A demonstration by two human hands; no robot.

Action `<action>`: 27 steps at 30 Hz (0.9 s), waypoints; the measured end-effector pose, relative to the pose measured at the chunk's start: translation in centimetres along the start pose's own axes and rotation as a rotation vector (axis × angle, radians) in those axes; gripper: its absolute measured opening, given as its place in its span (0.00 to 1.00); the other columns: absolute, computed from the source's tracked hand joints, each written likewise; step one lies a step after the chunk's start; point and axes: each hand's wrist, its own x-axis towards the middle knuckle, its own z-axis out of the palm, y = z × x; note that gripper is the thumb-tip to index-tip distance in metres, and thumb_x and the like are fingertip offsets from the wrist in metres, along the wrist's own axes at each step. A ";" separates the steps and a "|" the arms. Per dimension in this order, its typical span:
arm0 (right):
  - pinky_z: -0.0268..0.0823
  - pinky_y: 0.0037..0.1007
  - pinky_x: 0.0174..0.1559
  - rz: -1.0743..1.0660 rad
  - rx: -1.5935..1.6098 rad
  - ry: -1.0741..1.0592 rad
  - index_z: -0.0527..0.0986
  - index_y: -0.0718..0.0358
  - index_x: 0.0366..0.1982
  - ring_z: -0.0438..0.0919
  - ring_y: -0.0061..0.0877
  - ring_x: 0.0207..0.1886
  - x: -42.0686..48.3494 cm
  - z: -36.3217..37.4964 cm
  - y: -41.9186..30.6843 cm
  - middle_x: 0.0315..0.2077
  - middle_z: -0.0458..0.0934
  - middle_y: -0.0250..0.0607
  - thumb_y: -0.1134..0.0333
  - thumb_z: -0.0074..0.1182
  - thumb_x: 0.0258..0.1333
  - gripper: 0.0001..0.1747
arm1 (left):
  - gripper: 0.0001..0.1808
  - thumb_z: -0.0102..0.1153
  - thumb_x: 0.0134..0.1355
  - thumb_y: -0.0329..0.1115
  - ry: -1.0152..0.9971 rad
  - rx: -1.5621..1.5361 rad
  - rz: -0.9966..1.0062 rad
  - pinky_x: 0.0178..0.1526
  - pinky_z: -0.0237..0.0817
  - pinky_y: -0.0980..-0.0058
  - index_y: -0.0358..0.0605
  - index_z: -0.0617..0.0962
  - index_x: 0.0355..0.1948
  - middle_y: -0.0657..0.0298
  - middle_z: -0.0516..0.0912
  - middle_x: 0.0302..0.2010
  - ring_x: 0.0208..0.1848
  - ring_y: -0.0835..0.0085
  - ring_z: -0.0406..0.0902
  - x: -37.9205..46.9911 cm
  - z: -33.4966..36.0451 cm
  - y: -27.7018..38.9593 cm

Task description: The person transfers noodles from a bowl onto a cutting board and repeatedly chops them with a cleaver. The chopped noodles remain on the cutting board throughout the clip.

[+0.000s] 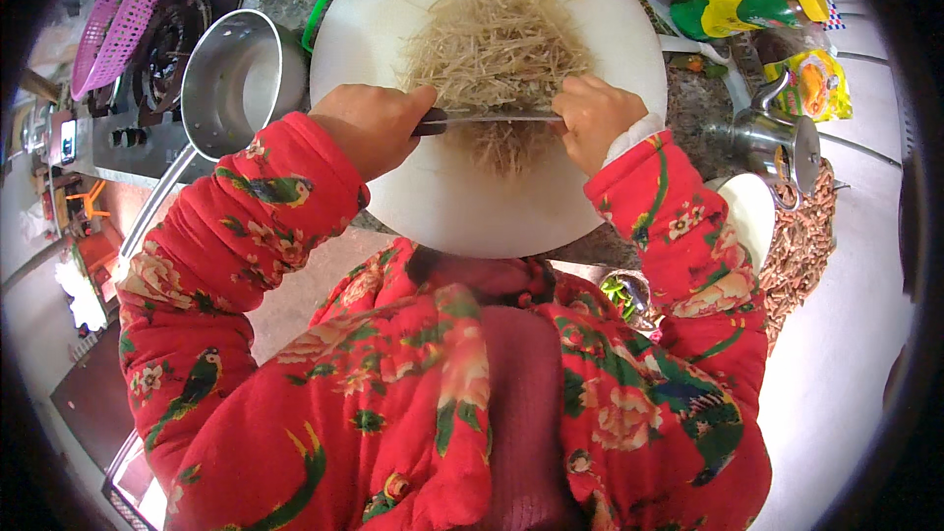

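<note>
A round white cutting board lies before me, bearing a heap of thin, pale brown shreds. My left hand grips the dark handle of a knife. At the far end of its blade, my right hand pinches the tip between thumb and fingers. Held crosswise, the blade stands edge-down over the near part of the heap. A smaller portion of shreds lies on my side of it. Whether the cutting edge touches the board is hidden by the shreds.
Left of the board stands a steel saucepan, its handle towards me, near a gas stove and a pink plastic basket. On the right are a green-and-yellow jar, a yellow seasoning packet and a lidded steel pot.
</note>
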 end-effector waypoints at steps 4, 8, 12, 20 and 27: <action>0.63 0.30 0.26 0.006 -0.048 0.046 0.67 0.61 0.14 0.69 0.31 0.30 0.7 0.1 -0.6 0.20 0.67 0.35 0.75 0.49 0.28 0.04 | 0.09 0.46 0.48 0.37 0.011 -0.033 0.006 0.27 0.62 0.59 0.47 0.67 0.31 0.55 0.75 0.19 0.24 0.55 0.72 0.7 0.2 -0.9; 0.63 0.30 0.26 0.027 0.010 -0.047 0.67 0.61 0.15 0.69 0.31 0.28 1.4 0.0 0.6 0.19 0.68 0.36 0.76 0.48 0.28 0.04 | 0.09 0.48 0.46 0.36 -0.004 -0.025 -0.063 0.28 0.62 0.59 0.46 0.68 0.29 0.52 0.73 0.18 0.25 0.53 0.72 1.2 -0.7 -0.8; 0.63 0.30 0.26 -0.013 0.093 -0.010 0.68 0.60 0.15 0.70 0.32 0.27 1.7 -0.3 1.4 0.19 0.68 0.35 0.75 0.48 0.28 0.04 | 0.10 0.48 0.45 0.36 -0.115 -0.067 -0.113 0.29 0.62 0.59 0.46 0.68 0.31 0.52 0.74 0.20 0.26 0.53 0.72 1.3 -1.0 -0.2; 0.64 0.30 0.27 -0.020 0.007 0.013 0.68 0.60 0.15 0.70 0.31 0.28 1.2 0.1 0.7 0.20 0.69 0.35 0.74 0.49 0.29 0.04 | 0.09 0.48 0.46 0.35 0.016 -0.041 -0.096 0.28 0.63 0.61 0.46 0.68 0.30 0.55 0.74 0.21 0.25 0.55 0.72 0.2 1.0 -0.5; 0.64 0.30 0.27 -0.046 -0.005 0.089 0.69 0.58 0.18 0.69 0.31 0.29 -0.1 0.1 1.1 0.20 0.68 0.35 0.74 0.48 0.30 0.05 | 0.11 0.53 0.45 0.36 0.262 -0.013 0.085 0.27 0.63 0.65 0.47 0.69 0.31 0.59 0.74 0.21 0.25 0.59 0.72 -1.0 -1.2 0.5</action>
